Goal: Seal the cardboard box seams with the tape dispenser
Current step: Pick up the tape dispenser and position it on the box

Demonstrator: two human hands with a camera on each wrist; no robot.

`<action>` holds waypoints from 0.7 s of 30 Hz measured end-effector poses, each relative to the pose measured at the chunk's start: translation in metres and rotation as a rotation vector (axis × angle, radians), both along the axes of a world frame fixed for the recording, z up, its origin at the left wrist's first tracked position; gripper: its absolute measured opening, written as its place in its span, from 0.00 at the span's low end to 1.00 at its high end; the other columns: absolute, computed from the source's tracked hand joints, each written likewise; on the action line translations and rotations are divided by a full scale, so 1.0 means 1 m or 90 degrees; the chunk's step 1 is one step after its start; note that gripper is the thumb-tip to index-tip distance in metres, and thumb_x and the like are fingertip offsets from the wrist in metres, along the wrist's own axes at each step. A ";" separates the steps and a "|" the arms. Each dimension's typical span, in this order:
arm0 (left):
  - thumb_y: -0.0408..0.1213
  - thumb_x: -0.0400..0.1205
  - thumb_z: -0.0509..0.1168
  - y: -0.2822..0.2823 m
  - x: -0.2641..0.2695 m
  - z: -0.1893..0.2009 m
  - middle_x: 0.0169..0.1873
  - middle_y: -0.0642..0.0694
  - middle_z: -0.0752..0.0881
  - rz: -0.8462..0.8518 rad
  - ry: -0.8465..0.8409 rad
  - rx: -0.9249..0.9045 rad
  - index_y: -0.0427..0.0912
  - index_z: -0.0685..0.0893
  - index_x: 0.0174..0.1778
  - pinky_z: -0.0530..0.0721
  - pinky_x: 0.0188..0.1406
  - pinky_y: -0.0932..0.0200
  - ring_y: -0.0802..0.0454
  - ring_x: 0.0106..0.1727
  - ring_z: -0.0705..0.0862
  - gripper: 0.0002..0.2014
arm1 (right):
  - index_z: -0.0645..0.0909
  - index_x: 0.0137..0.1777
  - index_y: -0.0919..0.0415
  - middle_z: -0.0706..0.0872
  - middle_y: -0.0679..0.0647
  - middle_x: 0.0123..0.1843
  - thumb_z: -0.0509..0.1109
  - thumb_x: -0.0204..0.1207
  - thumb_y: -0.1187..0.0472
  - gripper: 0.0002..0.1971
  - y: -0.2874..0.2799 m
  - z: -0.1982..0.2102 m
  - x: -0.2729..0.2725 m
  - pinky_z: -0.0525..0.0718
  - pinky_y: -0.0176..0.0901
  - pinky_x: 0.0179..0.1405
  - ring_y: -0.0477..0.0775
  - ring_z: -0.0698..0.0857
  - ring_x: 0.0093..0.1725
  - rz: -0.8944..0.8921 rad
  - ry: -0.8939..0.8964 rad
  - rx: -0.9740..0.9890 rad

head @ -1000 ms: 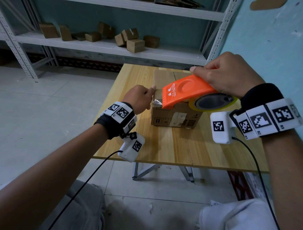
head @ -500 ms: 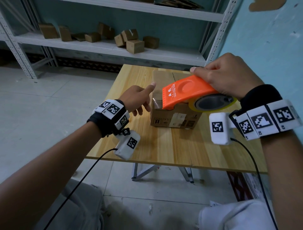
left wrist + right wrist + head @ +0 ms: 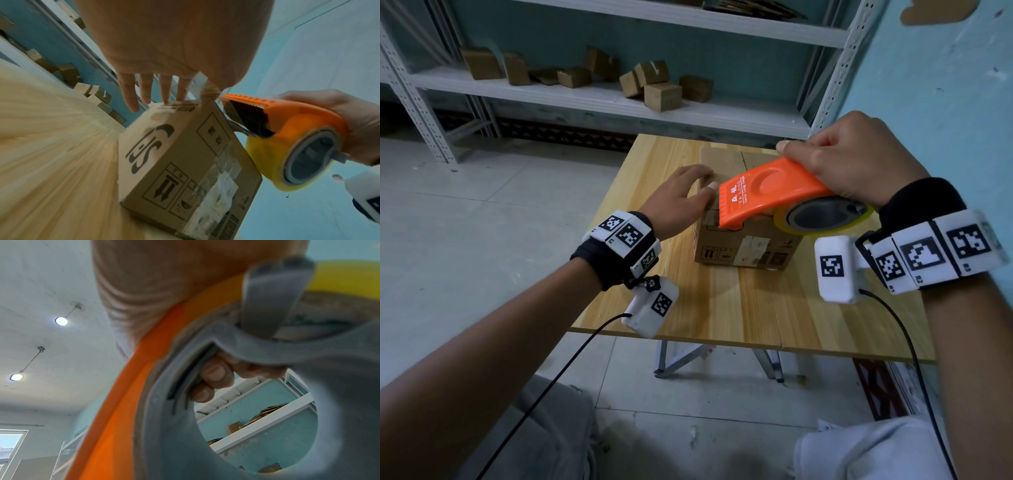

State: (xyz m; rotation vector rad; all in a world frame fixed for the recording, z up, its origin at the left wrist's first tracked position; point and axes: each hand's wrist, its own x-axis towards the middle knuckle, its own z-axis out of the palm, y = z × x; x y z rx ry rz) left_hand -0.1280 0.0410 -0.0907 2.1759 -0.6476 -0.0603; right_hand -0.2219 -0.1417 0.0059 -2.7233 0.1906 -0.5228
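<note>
the cardboard box (image 3: 743, 246) sits on the wooden surface (image 3: 722, 308), toward its far right part, flaps down, top seam running away from the camera. the tape dispenser (image 3: 774, 192) hangs just over the near left top edge of the box, its toothed nose right at that corner. the right hand (image 3: 849, 164) is wrapped over the orange shell, fingers curled round it; in the right wrist view the fingertips (image 3: 216, 376) hook in behind the grey hub. the left hand (image 3: 681, 195) lies spread and flat on the top left of the box, fingers straight, thumb by the dispenser's nose where a crumpled tab of clear tape seems to sit; whether the thumb pins that tab i cannot tell.

my read: this is the start of a strip, the free end being anchored at the near edge. the next move looks to call for the left hand holding the box steady while the dispenser is drawn along the top seam, kept low so the tape lies flat, then tipped so the teeth cut.

writing now: the orange shell reads "ya long" with a smaller line under it, too small to make out. the box's left side shows a large "sf" style logo; its near face carries up arrows, an umbrella mark, chinese characters in a frame, and an older pale label under clear tape.
</note>
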 end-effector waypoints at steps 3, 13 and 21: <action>0.49 0.88 0.54 0.001 0.001 0.000 0.82 0.53 0.60 -0.004 -0.008 0.012 0.51 0.65 0.80 0.60 0.66 0.61 0.53 0.81 0.60 0.23 | 0.90 0.49 0.63 0.88 0.60 0.42 0.65 0.80 0.38 0.26 0.000 0.001 0.000 0.73 0.36 0.33 0.47 0.80 0.35 -0.002 0.000 0.002; 0.49 0.88 0.51 0.000 0.001 -0.001 0.82 0.54 0.59 -0.021 0.016 0.000 0.50 0.63 0.81 0.57 0.67 0.62 0.54 0.81 0.58 0.24 | 0.91 0.48 0.67 0.89 0.64 0.42 0.65 0.80 0.39 0.29 0.000 0.002 0.000 0.74 0.40 0.35 0.58 0.84 0.40 -0.005 0.006 -0.008; 0.49 0.88 0.53 0.000 0.001 -0.003 0.82 0.53 0.60 -0.023 0.000 0.011 0.49 0.63 0.81 0.60 0.68 0.62 0.53 0.81 0.60 0.24 | 0.91 0.45 0.65 0.88 0.62 0.40 0.65 0.80 0.38 0.28 0.003 0.002 0.002 0.73 0.42 0.35 0.52 0.80 0.34 -0.014 0.006 -0.028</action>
